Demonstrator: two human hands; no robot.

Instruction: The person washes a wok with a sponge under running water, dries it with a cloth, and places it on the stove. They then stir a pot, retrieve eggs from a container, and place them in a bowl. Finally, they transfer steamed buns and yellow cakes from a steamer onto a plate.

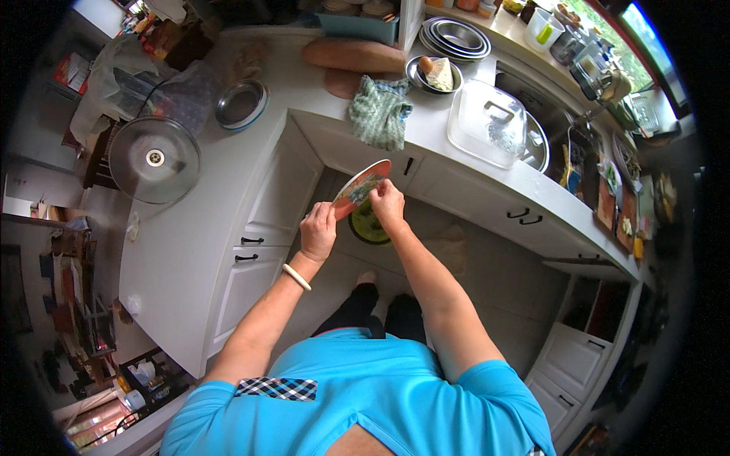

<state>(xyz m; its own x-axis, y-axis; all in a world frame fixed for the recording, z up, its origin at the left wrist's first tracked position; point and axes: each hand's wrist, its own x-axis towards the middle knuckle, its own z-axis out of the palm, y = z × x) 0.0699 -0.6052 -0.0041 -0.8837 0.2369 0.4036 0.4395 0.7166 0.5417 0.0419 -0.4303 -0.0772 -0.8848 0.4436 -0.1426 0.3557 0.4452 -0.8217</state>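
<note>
A thin round disc (359,191), with a red patterned face and a pale rim, is held tilted in front of my body. My left hand (319,228) grips its lower left edge and wears a cream bangle on the wrist. My right hand (388,202) has its fingers closed at the disc's right lower edge, covering part of the pattern; its fingertips are partly hidden. Below the disc on the floor stands a green round bin or basin (368,225), partly covered by the disc and my right hand.
A green cloth (379,111) hangs over the counter edge ahead. Beyond it are a steel bowl (419,85) holding food, stacked steel plates (456,37) and a clear lid (485,125) near the sink. A glass lid (154,176) lies on the left counter (171,256).
</note>
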